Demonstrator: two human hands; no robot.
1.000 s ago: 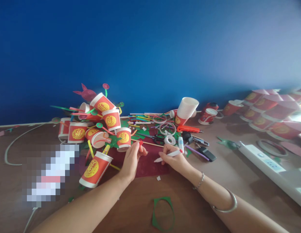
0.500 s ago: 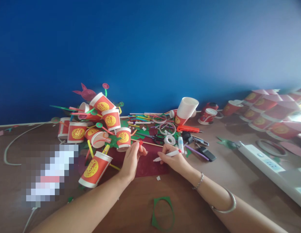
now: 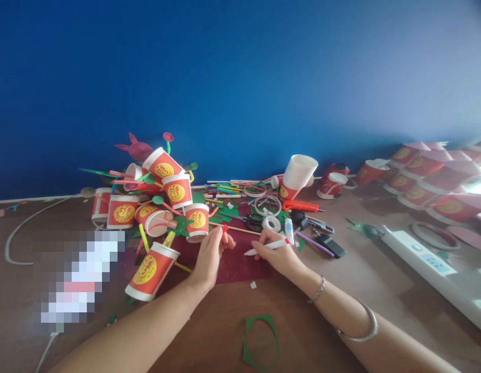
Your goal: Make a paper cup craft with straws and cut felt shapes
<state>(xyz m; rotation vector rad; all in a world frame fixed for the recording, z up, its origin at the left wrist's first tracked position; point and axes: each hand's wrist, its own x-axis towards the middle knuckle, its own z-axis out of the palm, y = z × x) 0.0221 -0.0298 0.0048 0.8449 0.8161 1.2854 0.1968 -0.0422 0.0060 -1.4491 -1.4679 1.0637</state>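
My right hand (image 3: 281, 257) grips a white marker (image 3: 272, 245) like a pen, its bare tip pointing left and its red end by the thumb's base. Between the thumb and fingers of my left hand (image 3: 209, 259) is a small red marker cap (image 3: 225, 228). Both hands are over a dark red sheet of paper (image 3: 240, 269) on the table, with a gap between them. Whether the marker's tip touches the sheet, I cannot tell. A thin wooden stick (image 3: 240, 228) lies just beyond the hands. A tilted red paper cup (image 3: 151, 272) is left of my left hand.
Joined red cups (image 3: 177, 191) with straws and paper shapes stand at the left. Scissors (image 3: 248, 220), white tape (image 3: 271, 224), an orange glue gun (image 3: 302, 206) and stacked cups (image 3: 298, 176) are behind. A power strip (image 3: 422, 259) lies right, a green paper cutout (image 3: 246, 347) in front.
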